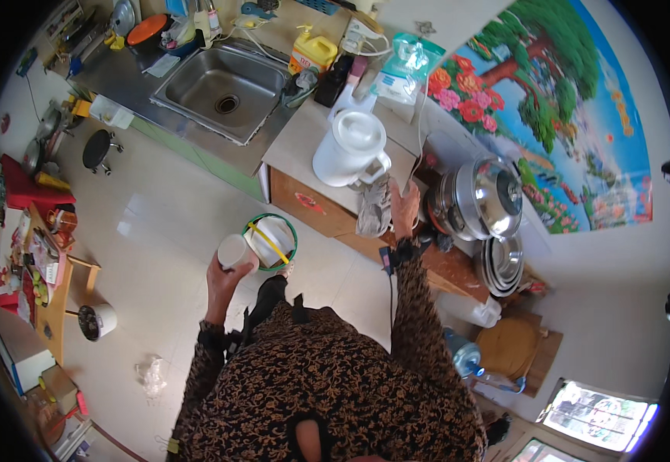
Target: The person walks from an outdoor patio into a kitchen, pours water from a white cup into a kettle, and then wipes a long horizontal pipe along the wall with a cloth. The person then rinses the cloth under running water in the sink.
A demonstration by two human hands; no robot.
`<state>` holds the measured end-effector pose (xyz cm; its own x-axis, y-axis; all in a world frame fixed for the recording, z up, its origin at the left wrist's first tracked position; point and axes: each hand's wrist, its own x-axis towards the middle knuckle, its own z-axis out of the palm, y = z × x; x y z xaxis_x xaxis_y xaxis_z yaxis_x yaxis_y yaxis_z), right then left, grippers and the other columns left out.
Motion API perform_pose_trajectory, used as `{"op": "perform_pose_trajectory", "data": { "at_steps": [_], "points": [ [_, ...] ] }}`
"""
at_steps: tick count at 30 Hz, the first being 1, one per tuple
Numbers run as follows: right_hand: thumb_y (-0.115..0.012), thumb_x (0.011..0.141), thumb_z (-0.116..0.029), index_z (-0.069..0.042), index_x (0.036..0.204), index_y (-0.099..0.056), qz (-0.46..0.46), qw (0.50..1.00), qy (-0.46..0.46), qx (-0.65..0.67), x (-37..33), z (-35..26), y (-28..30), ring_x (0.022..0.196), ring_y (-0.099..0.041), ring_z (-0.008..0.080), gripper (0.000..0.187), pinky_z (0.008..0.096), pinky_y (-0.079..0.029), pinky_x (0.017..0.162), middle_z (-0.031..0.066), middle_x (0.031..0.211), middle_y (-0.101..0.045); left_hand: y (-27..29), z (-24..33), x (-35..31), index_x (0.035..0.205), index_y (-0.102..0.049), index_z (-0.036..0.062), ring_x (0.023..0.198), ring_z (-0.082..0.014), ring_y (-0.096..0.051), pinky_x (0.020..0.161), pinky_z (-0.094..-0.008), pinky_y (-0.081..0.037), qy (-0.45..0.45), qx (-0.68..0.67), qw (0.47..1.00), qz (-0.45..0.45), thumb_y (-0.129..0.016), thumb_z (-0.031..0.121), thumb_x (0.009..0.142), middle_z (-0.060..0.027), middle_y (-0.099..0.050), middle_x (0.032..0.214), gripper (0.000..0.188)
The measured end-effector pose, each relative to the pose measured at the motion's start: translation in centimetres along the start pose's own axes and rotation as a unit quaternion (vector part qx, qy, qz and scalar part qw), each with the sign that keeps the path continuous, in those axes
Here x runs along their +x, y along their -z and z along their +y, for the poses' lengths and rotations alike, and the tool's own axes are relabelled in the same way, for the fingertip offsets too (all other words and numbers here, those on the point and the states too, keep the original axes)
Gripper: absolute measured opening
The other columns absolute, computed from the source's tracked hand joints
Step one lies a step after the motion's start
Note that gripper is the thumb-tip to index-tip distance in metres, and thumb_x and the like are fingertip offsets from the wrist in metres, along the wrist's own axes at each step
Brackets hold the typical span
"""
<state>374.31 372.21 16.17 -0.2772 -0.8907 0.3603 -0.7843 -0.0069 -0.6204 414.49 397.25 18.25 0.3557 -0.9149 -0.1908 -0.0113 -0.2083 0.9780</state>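
My left hand [225,276] is closed around a whitish cup [235,248], held out over the floor. Right beside that cup, a green-rimmed bin [295,250] with a white liner and a yellow strip stands on the floor. My right hand [405,206] reaches over the counter edge with its fingers apart, and no held thing shows in it. Close to its left lies a crumpled greyish cloth or bag [374,209] hanging at the edge; whether the fingers touch it I cannot tell. Just beyond stands a white lidded jug [350,150] with its handle toward my right hand.
A steel sink [223,88] is set in the counter at the far left, with a yellow bottle [312,52] behind it. Stacked steel pots [477,199] and basins [500,266] stand to the right. A blue water bottle [462,354] and a small bucket [97,322] are on the floor.
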Motion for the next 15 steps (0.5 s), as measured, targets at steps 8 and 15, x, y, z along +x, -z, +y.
{"op": "perform_pose_trajectory", "data": {
  "at_steps": [8,15],
  "points": [
    [-0.048,0.103,-0.043,0.004,0.088,-0.058,-0.065,0.939,-0.068,0.33,2.3,-9.3,-2.3,0.074,-0.049,0.0119,0.05,0.0296,-0.041,0.067,0.0034,0.077,-0.055,-8.5,3.6,17.5,0.116,-0.058,0.0027,0.1,-0.033,-0.064,0.083,-0.042,-0.051,-0.2,0.173,0.964,-0.019,-0.084,0.023,0.072,-0.0158,-0.064,0.106,0.055],
    [-0.067,0.091,-0.029,-0.012,0.06,-0.053,-0.004,0.827,-0.239,0.509,4.6,-8.6,-4.4,0.055,-0.039,0.0069,0.038,0.0275,-0.033,0.053,-0.0053,0.06,-0.044,-14.3,6.5,24.9,0.12,-0.057,0.0069,0.102,-0.0288,-0.064,0.084,-0.0374,-0.052,-0.185,0.183,0.965,-0.041,-0.082,0.027,0.074,-0.0119,-0.065,0.11,0.055]
  ]
}}
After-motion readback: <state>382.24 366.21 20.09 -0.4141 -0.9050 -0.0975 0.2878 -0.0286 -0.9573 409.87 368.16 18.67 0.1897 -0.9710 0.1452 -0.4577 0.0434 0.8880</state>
